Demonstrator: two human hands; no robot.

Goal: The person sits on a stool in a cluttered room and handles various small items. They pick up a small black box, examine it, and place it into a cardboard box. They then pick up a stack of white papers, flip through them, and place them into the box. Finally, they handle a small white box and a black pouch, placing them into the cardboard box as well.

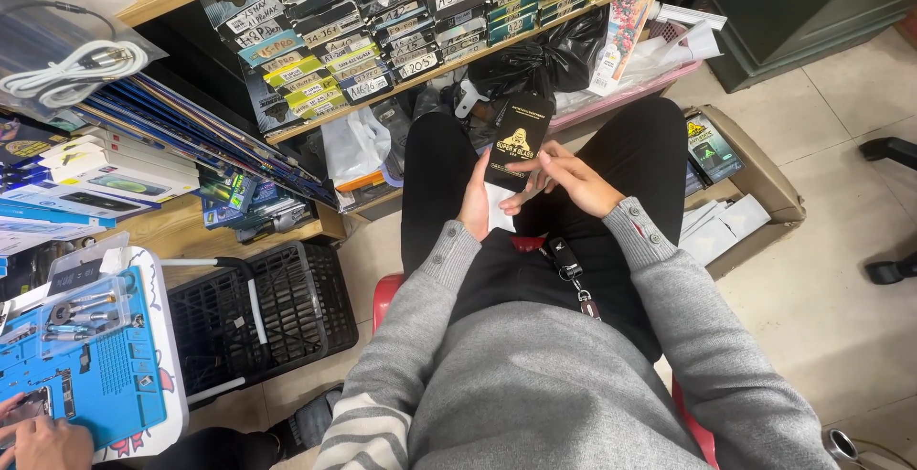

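black packet (517,140): centre frame, over the lap
left hand (475,204): fingers wrapped on it from below
right hand (564,179): fingers pinching its side
cardboard box (764,183): right, holds similar packets, white sheets
black crate (287,308): lower left

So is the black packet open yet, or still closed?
Partly open, it seems: a white sheet shows below the black packet. The left hand holds the packet and the right hand grips its side. Whatever else it holds is hidden inside.

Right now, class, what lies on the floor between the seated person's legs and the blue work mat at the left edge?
In the head view, a black plastic lattice crate stands on the floor between the black-trousered legs and the blue work mat.
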